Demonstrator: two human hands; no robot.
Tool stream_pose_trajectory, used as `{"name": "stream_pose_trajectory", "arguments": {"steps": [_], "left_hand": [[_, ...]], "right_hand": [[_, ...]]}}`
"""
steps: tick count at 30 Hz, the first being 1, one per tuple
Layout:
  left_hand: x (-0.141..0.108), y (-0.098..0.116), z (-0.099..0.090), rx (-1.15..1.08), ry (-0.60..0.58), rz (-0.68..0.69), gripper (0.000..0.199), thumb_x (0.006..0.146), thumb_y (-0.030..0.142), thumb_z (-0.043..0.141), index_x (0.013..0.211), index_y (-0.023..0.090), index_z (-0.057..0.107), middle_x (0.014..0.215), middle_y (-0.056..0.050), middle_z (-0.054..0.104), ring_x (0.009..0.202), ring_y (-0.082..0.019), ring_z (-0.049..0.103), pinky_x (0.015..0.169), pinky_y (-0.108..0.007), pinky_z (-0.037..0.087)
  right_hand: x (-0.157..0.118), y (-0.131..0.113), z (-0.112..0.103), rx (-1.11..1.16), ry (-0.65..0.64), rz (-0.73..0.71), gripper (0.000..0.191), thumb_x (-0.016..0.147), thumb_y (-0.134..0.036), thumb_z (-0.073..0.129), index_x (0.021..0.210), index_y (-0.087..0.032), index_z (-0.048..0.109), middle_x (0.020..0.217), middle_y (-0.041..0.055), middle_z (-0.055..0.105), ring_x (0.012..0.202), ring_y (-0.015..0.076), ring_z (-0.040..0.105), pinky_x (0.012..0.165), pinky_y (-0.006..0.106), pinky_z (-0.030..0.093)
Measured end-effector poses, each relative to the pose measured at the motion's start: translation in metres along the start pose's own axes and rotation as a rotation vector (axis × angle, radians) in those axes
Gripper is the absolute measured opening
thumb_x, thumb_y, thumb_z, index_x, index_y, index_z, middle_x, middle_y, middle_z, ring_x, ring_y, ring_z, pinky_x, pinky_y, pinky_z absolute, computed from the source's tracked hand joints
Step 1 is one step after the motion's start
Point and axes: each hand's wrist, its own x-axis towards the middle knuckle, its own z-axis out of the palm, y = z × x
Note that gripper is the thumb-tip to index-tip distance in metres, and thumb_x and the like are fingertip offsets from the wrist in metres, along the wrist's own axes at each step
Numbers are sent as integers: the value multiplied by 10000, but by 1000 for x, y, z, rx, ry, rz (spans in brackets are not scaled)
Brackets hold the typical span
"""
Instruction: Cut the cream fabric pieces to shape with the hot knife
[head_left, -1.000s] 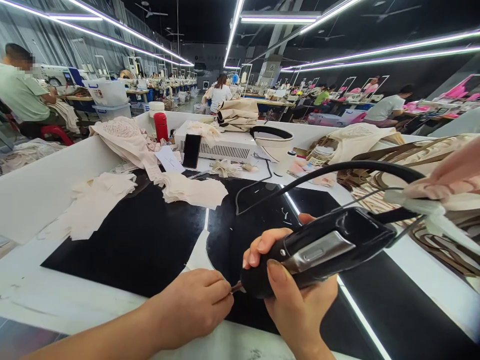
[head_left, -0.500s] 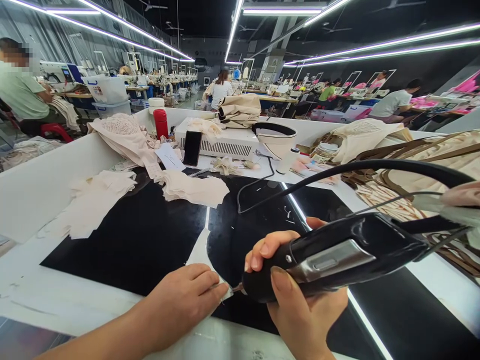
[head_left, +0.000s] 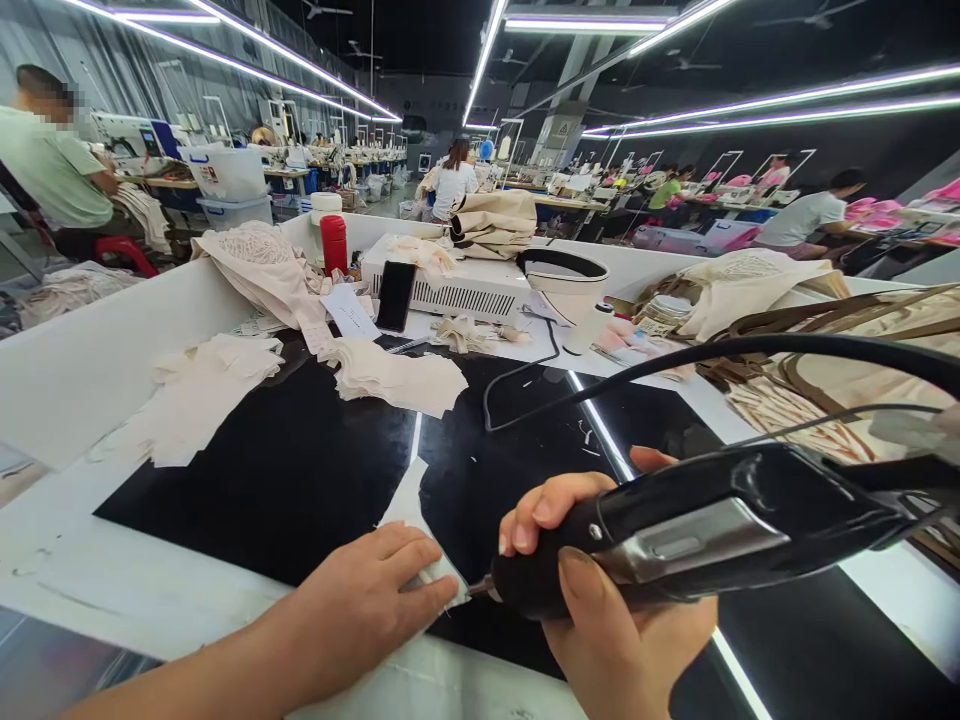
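On the black mat my left hand (head_left: 375,605) holds down a pale, narrow-waisted fabric piece (head_left: 405,498), its fingers bent over the near end and the thumb close to the edge. My right hand (head_left: 600,600) is wrapped round a black corded handheld power tool (head_left: 675,535) with a silver panel on its side. The tool's thin metal tip (head_left: 481,588) points left and meets the fabric's near corner, just beyond my left fingertips. Whether the tip presses into the cloth cannot be made out. Part of the fabric is hidden under my left hand.
A fabric stack (head_left: 401,375) and another pale pile (head_left: 210,385) lie farther back on the black mat (head_left: 300,490). The tool's thick cable (head_left: 750,350) arches to the right. Behind stand a phone (head_left: 395,297), a red bottle (head_left: 334,246) and a white vented box (head_left: 465,293).
The whole view has shifted slightly, so things sit a little farther right. A small gap now shows between my left thumb and fingers. The tool tip remains at the fabric's corner.
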Motion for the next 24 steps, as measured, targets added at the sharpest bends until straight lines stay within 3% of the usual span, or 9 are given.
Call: {"name": "stream_pose_trajectory", "arguments": {"steps": [17,24], "left_hand": [[0,0,0,-51,-11,-41,300,1030,90,500,1295,178,609,1135,-127,616,1068,-253,636,893,-395,622],[3,1,-5,-39,8,-46,293,990,49,521,1220,194,631,1073,-113,602,1069,-263,627,914,-448,622]], "right_hand": [[7,15,6,17,18,-6,526,873,-306,801,1332,-355,547,837,-22,658,597,132,600,522,280,562],[9,15,9,-25,28,6,481,910,-256,757,1329,-360,545,840,-31,658,603,128,609,525,280,567]]}}
